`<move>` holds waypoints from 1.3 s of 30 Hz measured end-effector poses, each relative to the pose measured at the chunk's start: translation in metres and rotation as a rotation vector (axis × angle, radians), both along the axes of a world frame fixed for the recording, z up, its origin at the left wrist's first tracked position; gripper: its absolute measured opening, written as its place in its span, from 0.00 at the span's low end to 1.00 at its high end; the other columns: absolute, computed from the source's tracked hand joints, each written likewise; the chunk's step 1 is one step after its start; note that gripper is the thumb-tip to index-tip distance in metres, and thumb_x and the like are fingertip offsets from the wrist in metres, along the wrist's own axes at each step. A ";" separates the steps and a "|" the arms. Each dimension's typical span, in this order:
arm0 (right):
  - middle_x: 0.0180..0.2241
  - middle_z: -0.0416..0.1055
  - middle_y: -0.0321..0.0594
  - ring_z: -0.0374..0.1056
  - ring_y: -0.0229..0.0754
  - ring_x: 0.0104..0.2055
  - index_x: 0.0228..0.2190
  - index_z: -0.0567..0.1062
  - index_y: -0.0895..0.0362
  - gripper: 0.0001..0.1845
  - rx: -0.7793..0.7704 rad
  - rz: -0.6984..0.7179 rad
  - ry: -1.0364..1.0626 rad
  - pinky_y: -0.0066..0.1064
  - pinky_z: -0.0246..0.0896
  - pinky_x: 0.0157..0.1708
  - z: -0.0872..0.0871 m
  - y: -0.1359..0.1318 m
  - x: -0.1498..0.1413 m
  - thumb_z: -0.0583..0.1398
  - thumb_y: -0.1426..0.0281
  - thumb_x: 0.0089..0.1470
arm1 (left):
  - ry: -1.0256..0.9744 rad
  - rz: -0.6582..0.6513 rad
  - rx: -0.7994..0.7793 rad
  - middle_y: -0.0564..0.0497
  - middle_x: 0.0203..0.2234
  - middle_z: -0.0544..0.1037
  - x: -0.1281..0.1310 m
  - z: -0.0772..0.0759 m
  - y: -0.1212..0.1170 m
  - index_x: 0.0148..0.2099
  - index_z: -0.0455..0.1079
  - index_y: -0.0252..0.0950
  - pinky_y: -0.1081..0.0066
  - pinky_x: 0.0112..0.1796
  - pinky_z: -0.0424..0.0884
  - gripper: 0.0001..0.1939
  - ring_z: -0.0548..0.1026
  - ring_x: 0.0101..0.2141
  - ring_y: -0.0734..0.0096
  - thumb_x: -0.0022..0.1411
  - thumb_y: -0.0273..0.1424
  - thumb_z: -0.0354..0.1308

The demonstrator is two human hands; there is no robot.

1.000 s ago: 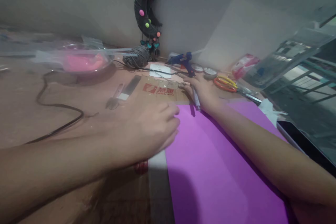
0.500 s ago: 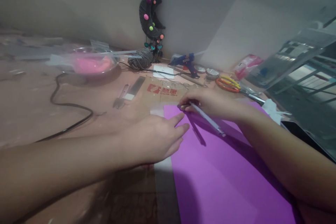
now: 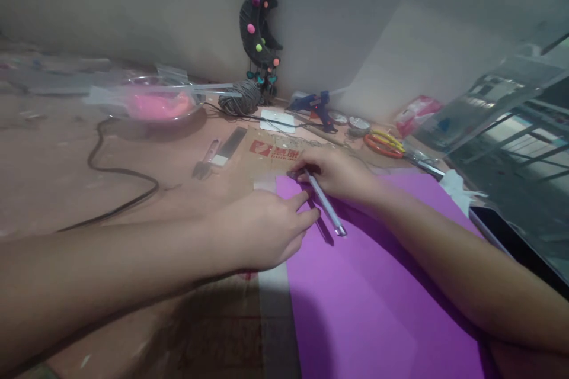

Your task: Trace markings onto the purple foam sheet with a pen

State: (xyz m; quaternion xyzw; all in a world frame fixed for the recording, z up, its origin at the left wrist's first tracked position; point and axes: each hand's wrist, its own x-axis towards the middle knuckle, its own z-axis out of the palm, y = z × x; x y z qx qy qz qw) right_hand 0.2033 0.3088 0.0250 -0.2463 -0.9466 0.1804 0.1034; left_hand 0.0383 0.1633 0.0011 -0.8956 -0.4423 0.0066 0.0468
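Note:
A large purple sheet (image 3: 377, 284) lies on the table, over a whitish sheet and brown cardboard (image 3: 262, 160) with red print. My left hand (image 3: 271, 228) rests at the purple sheet's left edge, its fingers stretched out over the paper. Closed fingers of my right hand (image 3: 329, 172), near the sheet's far left corner, grip a slim whitish pen (image 3: 326, 206). The pen slants toward me and casts a shadow on the sheet. Something small and dark shows at the right fingertips; I cannot make out what it is.
Behind the cardboard lie a utility knife (image 3: 208, 157), a grey yarn ball (image 3: 240, 98), a blue glue gun (image 3: 317, 108) and orange-yellow scissors (image 3: 386, 143). A bowl with pink stuff (image 3: 155, 105) stands left, beside a black cord (image 3: 153, 185). A dark-screened device (image 3: 515, 243) sits right.
My right hand has shifted slightly left toward the sheet's corner, and the pen has swung to a steeper slant. The left hand stays nearly in place.

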 end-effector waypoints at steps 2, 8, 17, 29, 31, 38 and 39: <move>0.37 0.84 0.37 0.77 0.41 0.39 0.37 0.85 0.54 0.14 -0.036 0.075 -0.052 0.30 0.67 0.39 0.002 0.004 0.007 0.64 0.82 0.54 | 0.010 0.002 0.010 0.36 0.63 0.75 -0.001 -0.001 0.000 0.68 0.68 0.36 0.63 0.23 0.69 0.24 0.80 0.27 0.63 0.74 0.34 0.48; 0.39 0.83 0.40 0.75 0.43 0.41 0.38 0.85 0.55 0.10 0.079 0.000 0.064 0.32 0.65 0.42 -0.012 -0.002 0.000 0.64 0.78 0.57 | -0.062 -0.024 0.000 0.39 0.53 0.80 -0.002 -0.006 0.002 0.62 0.71 0.36 0.63 0.25 0.72 0.20 0.79 0.26 0.63 0.74 0.33 0.49; 0.37 0.84 0.38 0.77 0.42 0.39 0.37 0.85 0.54 0.13 -0.058 0.063 -0.055 0.31 0.67 0.40 0.003 0.003 0.008 0.64 0.80 0.54 | -0.042 -0.007 -0.033 0.37 0.62 0.76 -0.003 0.000 0.002 0.67 0.69 0.37 0.60 0.27 0.74 0.23 0.81 0.29 0.61 0.74 0.34 0.46; 0.37 0.84 0.37 0.77 0.41 0.39 0.37 0.85 0.55 0.13 -0.075 0.024 -0.043 0.30 0.66 0.39 0.002 -0.003 -0.001 0.65 0.81 0.53 | -0.038 0.005 -0.053 0.39 0.65 0.74 -0.003 -0.002 0.002 0.68 0.67 0.39 0.63 0.27 0.73 0.25 0.81 0.30 0.63 0.72 0.32 0.49; 0.38 0.84 0.38 0.76 0.41 0.40 0.37 0.85 0.55 0.12 -0.035 0.003 0.014 0.30 0.66 0.40 -0.003 -0.003 0.000 0.65 0.81 0.54 | -0.049 -0.004 -0.069 0.39 0.63 0.76 -0.003 0.000 0.002 0.66 0.69 0.38 0.63 0.27 0.74 0.24 0.81 0.29 0.63 0.72 0.32 0.48; 0.40 0.83 0.42 0.76 0.43 0.42 0.39 0.84 0.57 0.11 -0.075 -0.087 0.253 0.35 0.68 0.45 -0.030 0.007 -0.011 0.65 0.78 0.56 | -0.125 -0.018 -0.062 0.43 0.53 0.80 -0.005 -0.002 0.004 0.61 0.73 0.37 0.62 0.32 0.76 0.19 0.81 0.31 0.62 0.73 0.32 0.49; 0.41 0.84 0.43 0.76 0.44 0.42 0.40 0.84 0.57 0.10 -0.092 -0.134 0.268 0.36 0.69 0.45 -0.030 0.011 -0.008 0.65 0.77 0.56 | -0.156 -0.034 -0.037 0.43 0.54 0.81 -0.008 -0.002 0.005 0.59 0.74 0.37 0.63 0.33 0.76 0.18 0.81 0.33 0.63 0.73 0.33 0.49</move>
